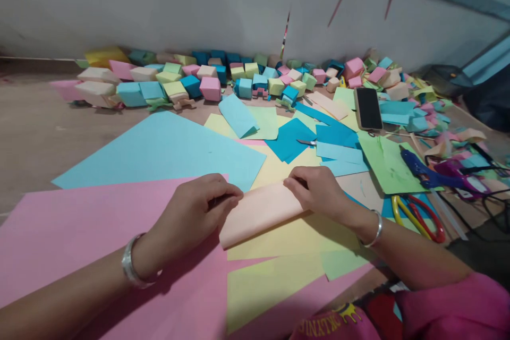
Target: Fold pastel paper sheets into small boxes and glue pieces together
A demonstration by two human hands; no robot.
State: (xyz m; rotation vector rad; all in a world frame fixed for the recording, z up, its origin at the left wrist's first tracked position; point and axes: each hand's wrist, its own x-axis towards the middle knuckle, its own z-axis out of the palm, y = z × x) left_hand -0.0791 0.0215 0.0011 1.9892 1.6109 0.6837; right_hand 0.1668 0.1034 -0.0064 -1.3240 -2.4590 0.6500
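Note:
A folded strip of peach paper [258, 215] lies slanted between my hands, above yellow sheets [279, 281]. My left hand [199, 202] pinches its upper left edge between thumb and fingers. At the far edge on the right, my right hand [319, 191] grips the same paper with thumb and bent fingers. A large pink sheet [99, 244] spreads beneath my left arm. Just beyond it is a large light blue sheet [167, 149].
Rows of small folded paper boxes [209, 87] line the wall. To the right are a phone [368, 109], a green sheet [386, 159], a blue glue gun [422, 170] with cords and scissors [418, 218] with red and yellow handles. Dark blue paper pieces [290, 138] lie ahead.

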